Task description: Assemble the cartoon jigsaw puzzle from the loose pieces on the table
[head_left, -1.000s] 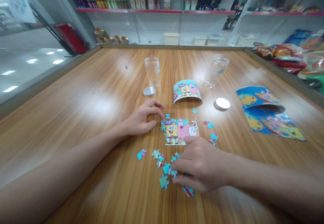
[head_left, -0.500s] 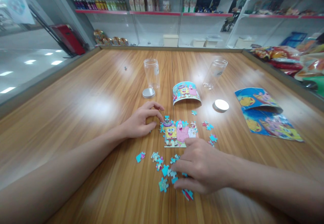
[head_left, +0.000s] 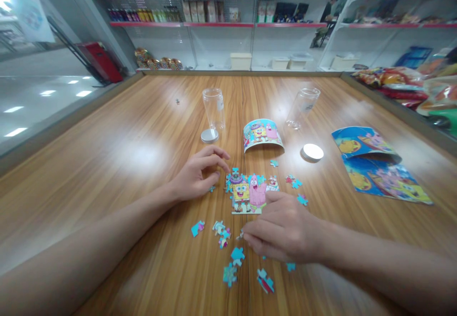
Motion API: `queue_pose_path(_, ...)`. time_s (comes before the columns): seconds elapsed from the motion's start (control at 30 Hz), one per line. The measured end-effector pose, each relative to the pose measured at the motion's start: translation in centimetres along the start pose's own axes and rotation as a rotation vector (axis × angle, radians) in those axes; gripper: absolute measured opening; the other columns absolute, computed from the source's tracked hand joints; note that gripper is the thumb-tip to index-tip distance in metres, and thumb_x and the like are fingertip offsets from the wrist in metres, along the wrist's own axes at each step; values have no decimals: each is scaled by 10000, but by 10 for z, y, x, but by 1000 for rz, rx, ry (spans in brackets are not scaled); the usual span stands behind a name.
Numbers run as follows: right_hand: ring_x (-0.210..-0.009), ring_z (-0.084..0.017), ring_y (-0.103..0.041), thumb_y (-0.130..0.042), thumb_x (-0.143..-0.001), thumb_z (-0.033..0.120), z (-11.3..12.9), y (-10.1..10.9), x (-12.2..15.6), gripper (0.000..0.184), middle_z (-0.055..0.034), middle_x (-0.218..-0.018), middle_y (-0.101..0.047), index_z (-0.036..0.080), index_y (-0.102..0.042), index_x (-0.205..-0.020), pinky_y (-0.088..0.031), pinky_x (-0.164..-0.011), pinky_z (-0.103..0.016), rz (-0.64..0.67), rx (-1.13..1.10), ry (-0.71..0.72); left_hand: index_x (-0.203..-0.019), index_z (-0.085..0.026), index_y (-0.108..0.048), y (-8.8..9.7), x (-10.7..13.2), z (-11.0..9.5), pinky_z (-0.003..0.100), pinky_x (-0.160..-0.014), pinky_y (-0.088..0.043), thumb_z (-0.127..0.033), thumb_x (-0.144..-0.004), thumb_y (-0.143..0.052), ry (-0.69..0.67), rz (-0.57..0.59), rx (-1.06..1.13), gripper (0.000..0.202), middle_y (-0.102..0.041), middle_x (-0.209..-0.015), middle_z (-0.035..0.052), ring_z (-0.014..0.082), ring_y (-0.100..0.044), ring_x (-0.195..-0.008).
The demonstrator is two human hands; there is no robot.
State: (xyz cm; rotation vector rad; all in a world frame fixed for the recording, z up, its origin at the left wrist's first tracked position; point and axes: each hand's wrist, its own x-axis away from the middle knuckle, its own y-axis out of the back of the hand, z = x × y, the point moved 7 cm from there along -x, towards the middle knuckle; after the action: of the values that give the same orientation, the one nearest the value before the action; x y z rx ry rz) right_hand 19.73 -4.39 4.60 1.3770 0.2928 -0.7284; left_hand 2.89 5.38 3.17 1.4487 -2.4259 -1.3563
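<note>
A partly joined cartoon jigsaw puzzle (head_left: 250,194) lies flat on the wooden table, showing a yellow square figure and a pink one. My left hand (head_left: 200,173) rests just left of it, fingers loosely bent and apart, holding nothing that I can see. Over the puzzle's lower right corner, my right hand (head_left: 289,230) has its fingertips closed on a small puzzle piece (head_left: 240,234), mostly hidden by the fingers. Loose blue puzzle pieces (head_left: 237,255) are scattered below the puzzle. A few more puzzle pieces (head_left: 293,181) lie to its right.
Beyond the puzzle stands a curved picture card (head_left: 264,134). Two clear jars (head_left: 214,109) are farther back, with a silver lid (head_left: 209,136) and a white lid (head_left: 312,152) nearby. Blue picture sheets (head_left: 383,168) lie right. Snack bags (head_left: 396,80) sit past the table's right edge.
My right hand's fingers have drawn together on a puzzle piece, and some loose pieces beneath it have shifted. My left hand stays beside the puzzle. The view has tilted slightly.
</note>
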Motion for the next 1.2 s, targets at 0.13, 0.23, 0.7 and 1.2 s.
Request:
queue_pose_path(0.13, -493, -87, -488, -611, -896, 161, -22, 10, 4, 102, 43, -592, -630, 166, -628, -796, -304, -584, -295, -178, 22, -176, -1025, -191, -659, -7, 2, -27, 393, -937, -495, -98, -861, -567, -119, 7, -2, 210, -627, -1067, 77, 195, -596, -1024)
queue_pose_path(0.23, -527, -87, -539, -625, -897, 157, -31, 10, 9, 45, 34, -647, -674, 165, -644, -857, -328, -604, -291, -208, 39, -231, -1092, -206, -621, -25, 5, -51, 397, -914, -498, -173, -848, -676, -209, 86, 47, 253, -673, -1013, 59, 187, -612, -957)
queue_pose_path(0.7, -493, -88, -418, -593, -907, 183, -47, 18, 11, 139, 46, -535, -536, 161, -689, -808, -310, -586, -278, -194, -8, -348, -974, -172, -642, 12, 4, 27, 281, -740, -495, -288, -901, -598, 252, -259, -172, 143, -661, -856, 24, 135, -607, -768)
queue_pose_path(1.2, -487, -86, -397, -585, -896, 165, -47, 18, 11, 147, 52, -523, -497, 160, -681, -786, -303, -584, -274, -192, -30, -344, -906, -180, -694, 6, 5, 47, 277, -692, -479, -189, -842, -551, 266, -136, -347, 157, -632, -811, 30, 154, -590, -758)
